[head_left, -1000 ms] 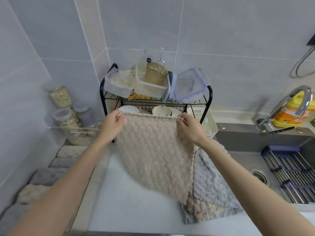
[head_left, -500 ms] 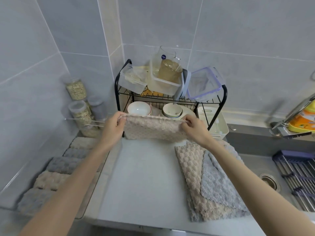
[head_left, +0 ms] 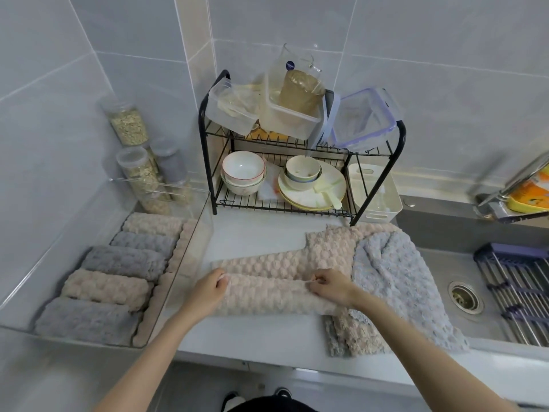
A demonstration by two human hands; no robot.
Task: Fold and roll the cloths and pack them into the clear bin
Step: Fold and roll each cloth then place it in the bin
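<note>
Rolled cloths (head_left: 107,285) are lining the clear bin (head_left: 202,221). The left hand (head_left: 208,289) and right hand (head_left: 329,285) are each clamping a pinch grip on the beige cloth (head_left: 267,292), folding it on the surface (head_left: 261,331). A cloth pile (head_left: 395,278) is awaiting folding just beside it.

Grey tiled walls (head_left: 416,55), pale countertop (head_left: 267,331), perhaps laminate.
</note>
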